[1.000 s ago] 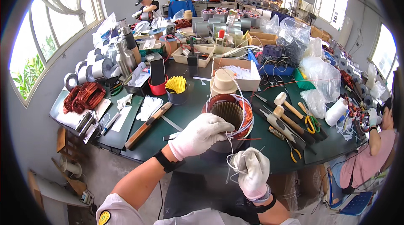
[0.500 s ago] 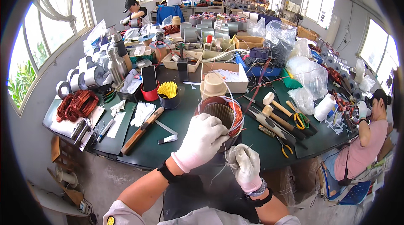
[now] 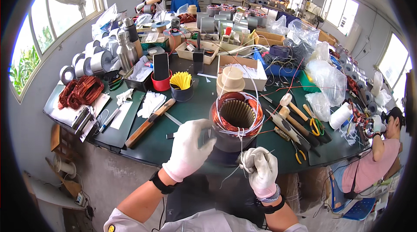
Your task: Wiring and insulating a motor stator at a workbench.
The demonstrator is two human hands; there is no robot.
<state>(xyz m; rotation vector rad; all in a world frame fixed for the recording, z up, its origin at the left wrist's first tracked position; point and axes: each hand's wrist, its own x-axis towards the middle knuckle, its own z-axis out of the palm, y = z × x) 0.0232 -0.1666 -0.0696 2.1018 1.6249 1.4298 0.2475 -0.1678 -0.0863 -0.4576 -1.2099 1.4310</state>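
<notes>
A motor stator (image 3: 226,141) stands upright at the table's near edge, a grey cylinder with a slotted bore. Round its top runs a ring of copper winding (image 3: 222,117), bound with white cord and with wire leads rising from it. My left hand (image 3: 190,150), in a white glove, is open just left of the stator, thumb and fingers apart and holding nothing. Below the stator's right front, my gloved right hand (image 3: 262,169) is closed on thin white cord (image 3: 241,143), which runs down from the winding. A loose tail of it hangs beneath the fingers.
Right of the stator lie mallets (image 3: 295,105), scissors (image 3: 315,124) and pliers (image 3: 299,151). A wooden stick (image 3: 150,123), a pot of yellow strips (image 3: 181,82) and copper coils (image 3: 81,93) are to the left. A co-worker (image 3: 373,158) sits at the right.
My left hand has come off the winding, moved left and opened, uncovering the stator's top. My right hand keeps its grip on the cord. The whole view has shifted slightly.
</notes>
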